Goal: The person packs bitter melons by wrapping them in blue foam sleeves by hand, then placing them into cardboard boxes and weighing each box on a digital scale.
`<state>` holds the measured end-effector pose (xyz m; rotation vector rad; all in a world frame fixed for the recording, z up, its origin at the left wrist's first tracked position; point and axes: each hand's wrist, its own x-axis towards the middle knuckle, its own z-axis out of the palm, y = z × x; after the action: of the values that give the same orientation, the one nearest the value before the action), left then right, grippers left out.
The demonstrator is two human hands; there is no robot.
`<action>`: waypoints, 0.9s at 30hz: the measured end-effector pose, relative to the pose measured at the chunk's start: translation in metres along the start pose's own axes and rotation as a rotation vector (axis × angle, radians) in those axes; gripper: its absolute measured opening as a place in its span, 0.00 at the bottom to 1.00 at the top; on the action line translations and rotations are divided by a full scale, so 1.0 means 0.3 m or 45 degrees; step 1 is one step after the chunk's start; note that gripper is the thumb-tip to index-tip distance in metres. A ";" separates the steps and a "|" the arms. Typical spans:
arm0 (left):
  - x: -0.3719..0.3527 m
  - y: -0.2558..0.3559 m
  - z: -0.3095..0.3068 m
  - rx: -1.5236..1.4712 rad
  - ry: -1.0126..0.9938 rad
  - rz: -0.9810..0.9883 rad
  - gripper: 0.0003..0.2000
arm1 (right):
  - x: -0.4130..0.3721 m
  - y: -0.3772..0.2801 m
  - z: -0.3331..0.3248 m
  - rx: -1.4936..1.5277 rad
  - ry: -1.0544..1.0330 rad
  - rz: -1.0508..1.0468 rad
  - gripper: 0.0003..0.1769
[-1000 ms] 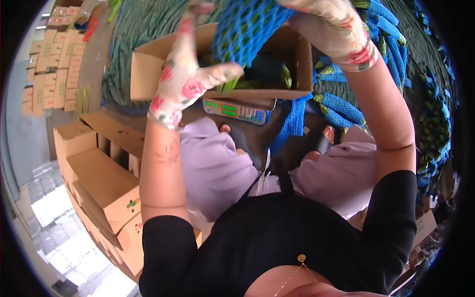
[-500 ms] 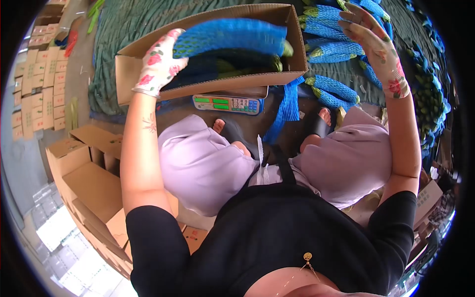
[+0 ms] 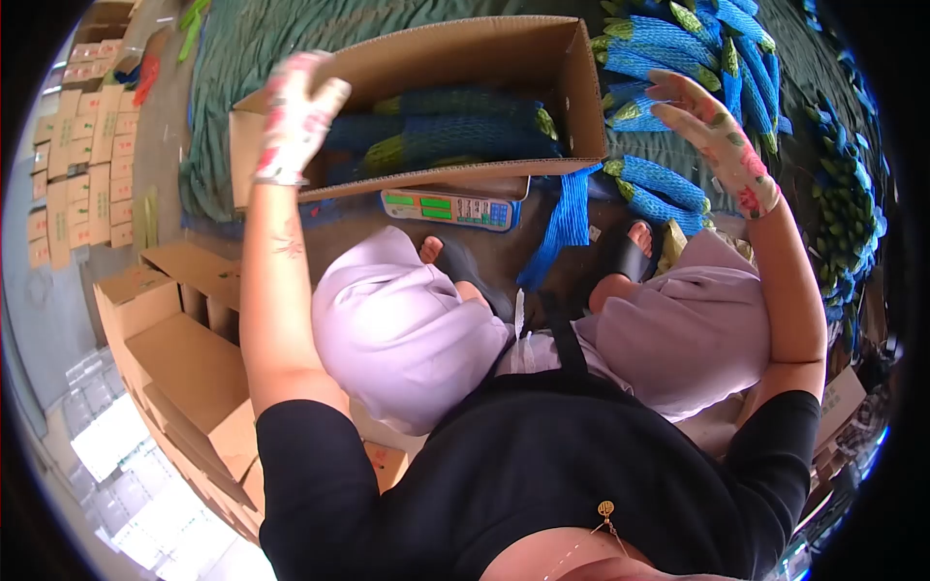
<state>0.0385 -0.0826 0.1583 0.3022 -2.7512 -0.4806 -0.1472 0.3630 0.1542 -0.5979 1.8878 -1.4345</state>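
Observation:
My left hand [image 3: 298,121], in a floral-patterned glove, is at the left end of a long cardboard box [image 3: 475,60]. Its thumb and fingers are apart with nothing in them. Inside the box lie several long green pieces of produce in blue foam nets [image 3: 465,138]. In a matching glove, my right hand [image 3: 715,145] is to the right of the box with fingers spread and slightly curled, holding nothing. It overlaps the edge of a pile of similar blue-netted produce [image 3: 659,60] on the ground cloth.
The box rests over a digital scale [image 3: 448,210] between my feet. A blue net strip [image 3: 562,230] hangs by its front right corner. More netted pieces [image 3: 662,189] lie beside my right foot. Open cartons [image 3: 184,363] stand at left, stacked boxes [image 3: 97,165] beyond, a green cloth [image 3: 232,77] behind.
My left hand has let go of a blue-netted piece it held above the box; the netted produce now lies inside. My right hand has moved slightly down and left.

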 end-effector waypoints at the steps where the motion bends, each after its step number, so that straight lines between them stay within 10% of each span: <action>1: -0.016 0.004 -0.055 -0.003 0.233 -0.133 0.21 | 0.014 0.006 0.021 -0.040 -0.057 0.033 0.30; 8: -0.240 -0.421 -0.273 0.694 0.192 -0.842 0.45 | 0.087 0.033 0.154 -0.061 -0.164 0.132 0.34; 14: -0.250 -0.474 -0.292 -0.124 -0.239 -1.351 0.40 | 0.131 -0.024 0.208 -0.061 -0.161 0.556 0.21; 17: -0.222 -0.563 -0.261 0.223 -0.708 -0.948 0.33 | 0.156 0.071 0.207 -0.150 -0.035 0.471 0.17; 23: -0.424 -0.337 -0.294 0.494 -0.444 -0.625 0.26 | 0.291 0.057 -0.023 -0.505 -0.050 0.172 0.21; 27: -0.847 -0.063 -0.318 0.178 -0.258 -1.161 0.25 | 0.431 -0.124 -0.081 -0.534 0.030 -0.208 0.29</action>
<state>0.3098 -0.0616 0.1642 1.6427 -2.6910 -0.5380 -0.2525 0.2761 0.1622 -0.9551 2.2199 -1.1461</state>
